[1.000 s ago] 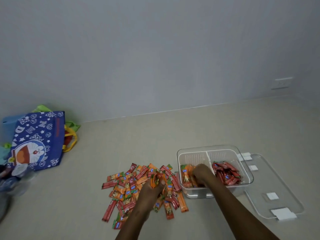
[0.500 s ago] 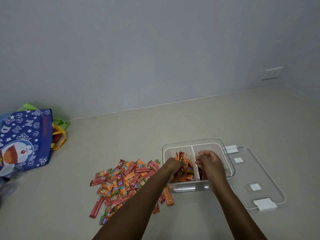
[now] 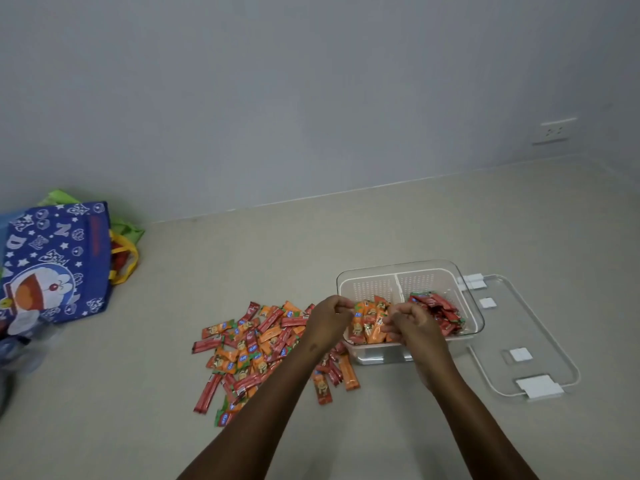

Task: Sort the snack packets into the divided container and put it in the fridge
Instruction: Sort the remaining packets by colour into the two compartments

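A clear divided container (image 3: pixel 408 268) stands on the floor. Its left compartment holds upright orange packets (image 3: pixel 369 325) and its right compartment holds red packets (image 3: pixel 441 310). A mixed pile of orange and red packets (image 3: pixel 256 344) lies on the floor to the container's left. My left hand (image 3: pixel 327 320) is at the container's left edge, fingers curled and pinching the orange bunch. My right hand (image 3: pixel 412 325) reaches over the front wall with its fingers closed on the same bunch from the right.
The container's clear lid (image 3: pixel 533 323) with white clips lies flat just right of it. A blue cartoon-print bag (image 3: pixel 52 268) with green and yellow bags behind it sits at the far left by the wall. A wall socket (image 3: pixel 554 130) is at the right.
My left hand carried orange packets from the pile into the left compartment. My right hand shifted from the red compartment to the orange bunch. The camera's view moved slightly.
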### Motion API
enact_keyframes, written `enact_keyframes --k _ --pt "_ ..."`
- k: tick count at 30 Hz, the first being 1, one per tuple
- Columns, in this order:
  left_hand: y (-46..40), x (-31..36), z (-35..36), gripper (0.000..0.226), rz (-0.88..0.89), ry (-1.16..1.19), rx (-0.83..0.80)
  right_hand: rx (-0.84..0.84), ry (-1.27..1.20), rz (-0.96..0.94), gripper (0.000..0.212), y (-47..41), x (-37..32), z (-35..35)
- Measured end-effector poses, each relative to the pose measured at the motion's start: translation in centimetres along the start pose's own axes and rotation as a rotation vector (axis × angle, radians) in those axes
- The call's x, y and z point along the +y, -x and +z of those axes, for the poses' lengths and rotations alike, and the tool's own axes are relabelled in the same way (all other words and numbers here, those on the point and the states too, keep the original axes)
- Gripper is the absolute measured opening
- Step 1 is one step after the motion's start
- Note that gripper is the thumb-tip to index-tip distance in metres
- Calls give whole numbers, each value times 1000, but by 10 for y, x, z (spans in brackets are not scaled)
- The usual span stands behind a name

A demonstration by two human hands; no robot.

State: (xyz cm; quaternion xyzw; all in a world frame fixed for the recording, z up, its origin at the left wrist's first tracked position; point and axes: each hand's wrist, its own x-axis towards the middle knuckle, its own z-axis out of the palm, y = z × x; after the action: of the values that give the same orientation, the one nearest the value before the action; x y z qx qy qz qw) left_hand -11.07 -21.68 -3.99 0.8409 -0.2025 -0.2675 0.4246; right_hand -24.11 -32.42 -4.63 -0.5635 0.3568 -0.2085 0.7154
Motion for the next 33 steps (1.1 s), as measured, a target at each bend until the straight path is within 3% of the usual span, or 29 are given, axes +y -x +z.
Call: enact_keyframes --k 5,12,15,18,24,33 --pt "38 -53 -40 12 -40 122 47 -104 135 -2 10 21 16 34" --pt "64 -134 -77 13 -157 161 103 -225 673 -6 12 32 85 78" --pt "69 -158 -90 13 -184 148 115 -204 837 -5 28 28 123 97" --pt "72 -178 -102 13 -213 137 126 -155 943 -7 10 24 151 115" --pt "75 -203 -120 18 -199 70 88 17 1141 -222 47 0 165 150" --pt "53 -214 -124 19 -140 -19 30 -4 1215 -80 19 -34 178 147"
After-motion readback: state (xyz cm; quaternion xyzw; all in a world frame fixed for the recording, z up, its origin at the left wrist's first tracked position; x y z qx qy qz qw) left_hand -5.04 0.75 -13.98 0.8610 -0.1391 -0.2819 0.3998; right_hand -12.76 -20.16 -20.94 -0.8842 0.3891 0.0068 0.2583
